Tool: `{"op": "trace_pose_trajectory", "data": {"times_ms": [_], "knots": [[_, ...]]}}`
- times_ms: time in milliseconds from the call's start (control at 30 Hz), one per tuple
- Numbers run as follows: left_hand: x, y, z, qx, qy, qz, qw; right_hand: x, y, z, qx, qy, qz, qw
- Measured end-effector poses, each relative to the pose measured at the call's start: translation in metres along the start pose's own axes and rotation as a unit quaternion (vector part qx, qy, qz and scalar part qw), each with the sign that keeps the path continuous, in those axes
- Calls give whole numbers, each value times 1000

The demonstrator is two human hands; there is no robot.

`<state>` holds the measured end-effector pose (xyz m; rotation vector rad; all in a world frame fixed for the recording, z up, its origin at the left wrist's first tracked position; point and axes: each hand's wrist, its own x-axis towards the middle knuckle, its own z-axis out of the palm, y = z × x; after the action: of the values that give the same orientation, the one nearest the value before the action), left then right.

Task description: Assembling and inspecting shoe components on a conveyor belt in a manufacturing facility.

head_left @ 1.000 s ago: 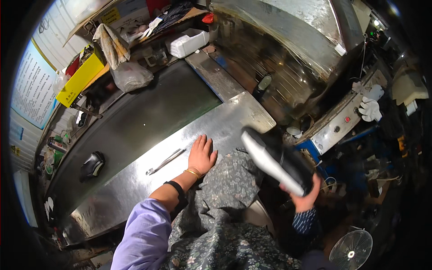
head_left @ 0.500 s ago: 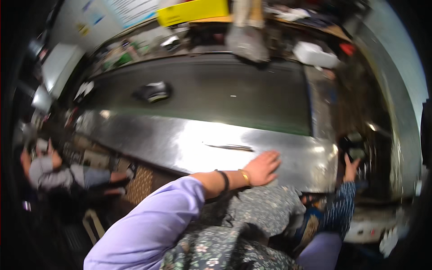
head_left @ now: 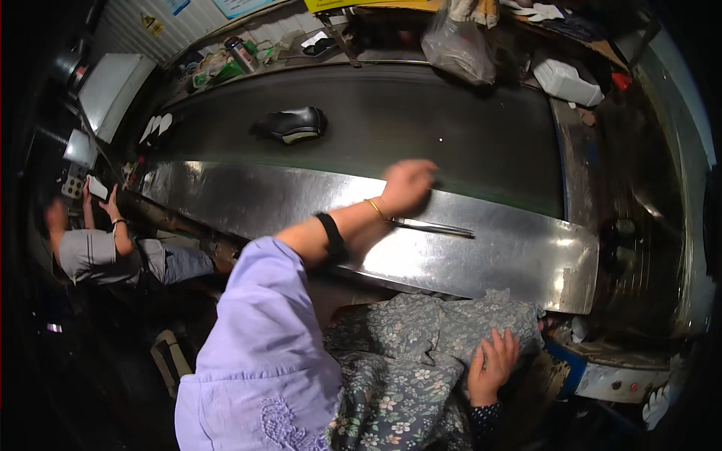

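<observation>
My left hand (head_left: pixel 408 186), blurred by motion, hovers over the near edge of the dark belt (head_left: pixel 481 150); its fingers look loosely apart and nothing shows in them. Under the wrist, a long thin metal tool (head_left: pixel 436 228) lies on the shiny metal table (head_left: pixel 519 248). Farther off to the left on the belt lies a black shoe (head_left: pixel 297 124), apart from my hand. My right hand (head_left: pixel 494 364) rests with spread fingers on the floral cloth (head_left: pixel 421 338) over my lap, holding nothing.
Dark rounded objects (head_left: pixel 620 237) sit beyond the table's right end. A clear plastic bag (head_left: pixel 460 52) hangs at the back, with a white foam box (head_left: pixel 568 83) to its right. A flask (head_left: pixel 241 54) stands back left. Another person (head_left: pixel 98 244) holds something white at the left.
My left hand has lifted off the metal table and moved forward and left. My right hand has come from the dark objects at the right to my lap.
</observation>
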<state>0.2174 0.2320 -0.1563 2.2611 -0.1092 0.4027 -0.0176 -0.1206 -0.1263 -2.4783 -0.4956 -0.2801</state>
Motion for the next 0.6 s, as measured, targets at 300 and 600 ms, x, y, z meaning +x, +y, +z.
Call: {"op": "trace_pose_trajectory", "data": {"times_ms": [300,600], "knots": [[86,-227,-204,535,-58,-215,815,18,-9,8,-58,42,-28,997],[96,-176,-207,420,-78,-245,870,27,-19,8,-69,50,-41,996]]}}
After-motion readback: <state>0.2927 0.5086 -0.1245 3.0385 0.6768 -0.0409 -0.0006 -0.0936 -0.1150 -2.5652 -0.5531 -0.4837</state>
